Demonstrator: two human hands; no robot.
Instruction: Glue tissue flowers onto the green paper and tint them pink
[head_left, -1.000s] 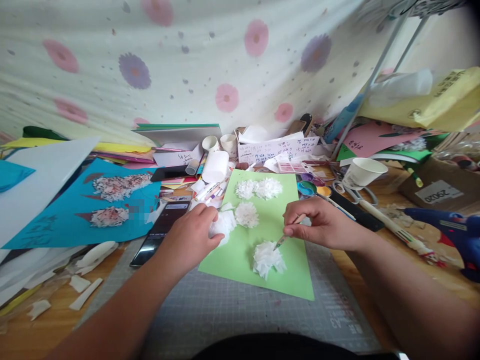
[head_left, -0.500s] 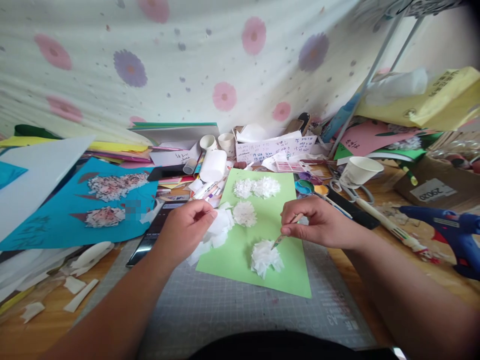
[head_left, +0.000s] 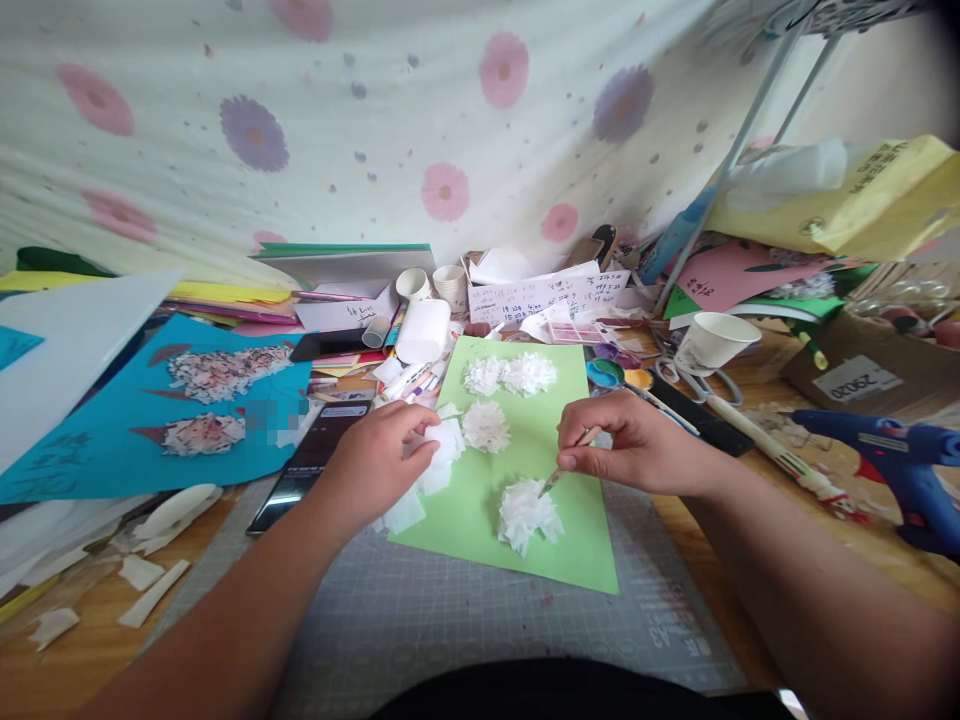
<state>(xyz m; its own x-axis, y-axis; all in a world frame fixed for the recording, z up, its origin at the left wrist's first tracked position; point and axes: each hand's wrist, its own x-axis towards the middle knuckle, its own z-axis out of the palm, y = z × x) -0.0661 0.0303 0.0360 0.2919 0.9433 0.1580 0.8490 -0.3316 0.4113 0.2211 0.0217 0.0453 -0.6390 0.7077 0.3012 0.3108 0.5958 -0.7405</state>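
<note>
Along the green sheet's (head_left: 525, 540) left edge, left hand (head_left: 379, 465) pinching white tissue (head_left: 439, 455); right hand (head_left: 637, 445) gripping a brush (head_left: 566, 468)

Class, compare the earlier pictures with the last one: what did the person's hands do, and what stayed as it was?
The left hand lifted the white tissue it had been pressing, so the tissue opened and now hangs lower, towards the cutting mat. The right hand still holds the thin stick, tip at the nearest paper flower. The green sheet and its other flowers stayed put.
</note>
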